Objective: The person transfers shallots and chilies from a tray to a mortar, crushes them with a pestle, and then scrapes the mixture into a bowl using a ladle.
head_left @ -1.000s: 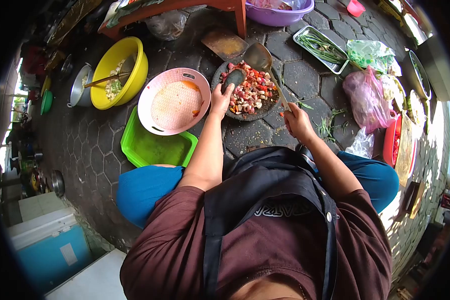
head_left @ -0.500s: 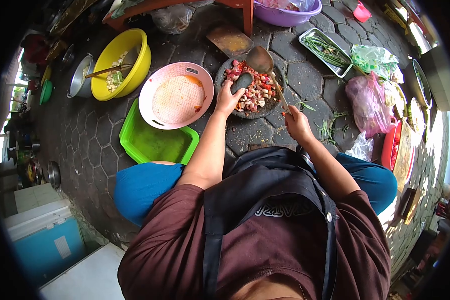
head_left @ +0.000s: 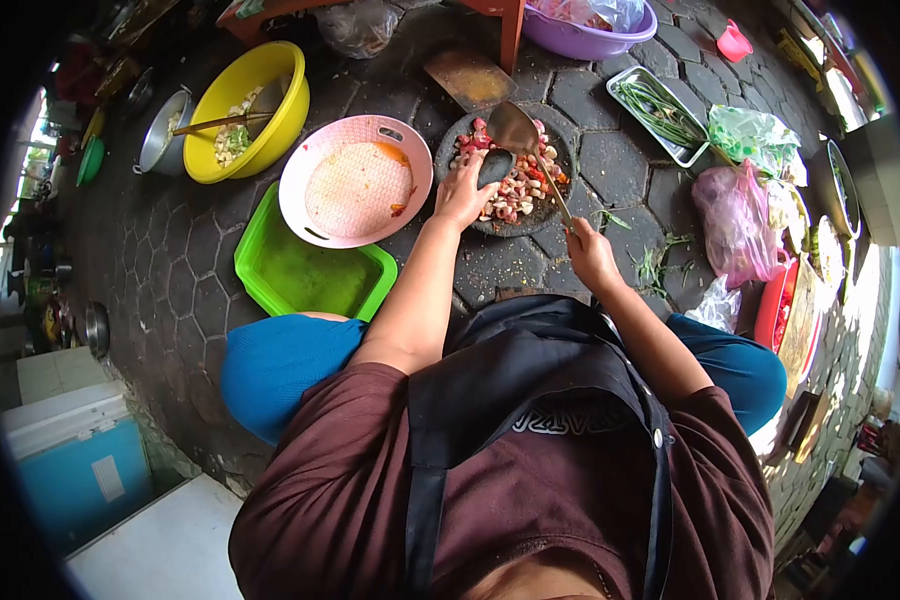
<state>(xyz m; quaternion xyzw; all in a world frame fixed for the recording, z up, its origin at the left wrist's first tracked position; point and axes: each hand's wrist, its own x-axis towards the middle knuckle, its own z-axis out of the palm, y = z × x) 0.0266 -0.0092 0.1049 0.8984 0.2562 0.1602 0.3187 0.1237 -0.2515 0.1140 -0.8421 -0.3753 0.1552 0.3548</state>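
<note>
Dark pestle [head_left: 495, 169], over the mortar [head_left: 515, 229]: probably heavy, rigid, slippery if wet; best held round its body, as the left hand [head_left: 461, 195] grasps it. Right: spatula [head_left: 513, 129], likely stiff, its near handle end clasped by the right hand [head_left: 592, 253]. Left: pink basin [head_left: 295, 175].

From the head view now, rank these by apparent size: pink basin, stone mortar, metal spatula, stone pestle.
Largest to smallest:
1. Pink basin and stone mortar: too alike to rank.
2. Metal spatula.
3. Stone pestle, by its visible part; the left hand may hide some.
</note>
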